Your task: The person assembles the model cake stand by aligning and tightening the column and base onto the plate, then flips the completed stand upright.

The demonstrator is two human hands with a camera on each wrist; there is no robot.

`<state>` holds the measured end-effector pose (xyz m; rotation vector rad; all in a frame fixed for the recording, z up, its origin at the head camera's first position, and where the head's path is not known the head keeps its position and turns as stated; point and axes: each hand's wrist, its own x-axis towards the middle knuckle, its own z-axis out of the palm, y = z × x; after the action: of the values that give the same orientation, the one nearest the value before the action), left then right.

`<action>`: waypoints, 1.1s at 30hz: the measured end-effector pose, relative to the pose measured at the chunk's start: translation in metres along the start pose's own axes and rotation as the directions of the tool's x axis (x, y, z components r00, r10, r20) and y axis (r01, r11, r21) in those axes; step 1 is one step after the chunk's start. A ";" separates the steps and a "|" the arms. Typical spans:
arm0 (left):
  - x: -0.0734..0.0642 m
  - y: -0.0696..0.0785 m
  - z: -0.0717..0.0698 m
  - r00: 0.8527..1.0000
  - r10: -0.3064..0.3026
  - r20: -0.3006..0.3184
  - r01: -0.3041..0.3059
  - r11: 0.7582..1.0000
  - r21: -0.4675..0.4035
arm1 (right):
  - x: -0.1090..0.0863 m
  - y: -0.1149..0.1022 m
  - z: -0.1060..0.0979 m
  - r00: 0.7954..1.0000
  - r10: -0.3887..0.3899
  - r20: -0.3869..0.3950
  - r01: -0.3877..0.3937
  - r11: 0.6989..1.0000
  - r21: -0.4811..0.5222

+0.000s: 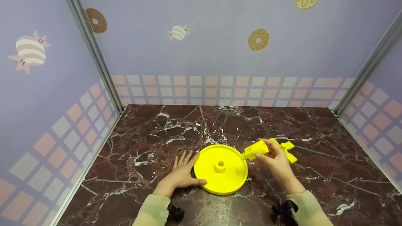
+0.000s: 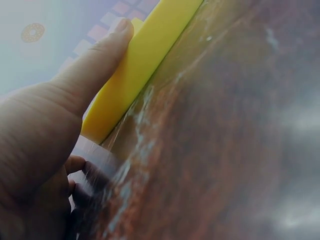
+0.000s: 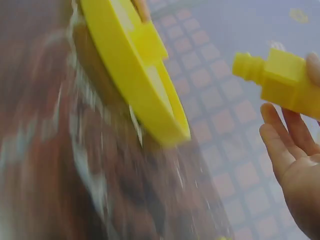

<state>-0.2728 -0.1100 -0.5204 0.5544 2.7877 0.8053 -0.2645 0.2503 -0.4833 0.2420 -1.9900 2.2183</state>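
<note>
A round yellow dish [image 1: 205, 163] with a raised rim and a hollow central post lies flat on the table. My left hand [image 1: 182, 174] rests at its left side, fingers spread, the straight thumb [image 2: 95, 60] against the rim. Above the dish's right edge, my right hand [image 1: 278, 161] pinches a yellow stem-like piece [image 3: 285, 75]. This piece has a square collar and a narrower, ridged end, which points left toward the dish; the fingers hide part of its other end.
Just behind my right hand lies another yellow piece with several stubby arms [image 1: 290, 153]. The dark red marbled table [image 1: 150, 125] is enclosed by patterned panels [image 1: 220, 56] at the back and both sides.
</note>
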 end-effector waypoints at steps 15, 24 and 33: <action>-0.002 0.001 -0.002 1.000 0.005 0.000 -0.005 1.000 -0.010 | 0.027 0.013 0.066 0.997 0.047 0.069 -0.049 0.998 0.030; -0.001 0.001 -0.001 1.000 0.006 0.012 -0.006 1.000 -0.008 | 0.026 0.027 0.077 0.991 0.064 0.119 -0.056 0.996 -0.074; -0.002 0.000 -0.001 1.000 0.013 0.004 -0.013 1.000 -0.010 | 0.023 0.032 0.078 0.976 0.041 0.213 -0.023 0.996 -0.088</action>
<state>-0.2716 -0.1115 -0.5196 0.5719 2.7775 0.8193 -0.2929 0.1697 -0.5008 0.4606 -2.2064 2.2024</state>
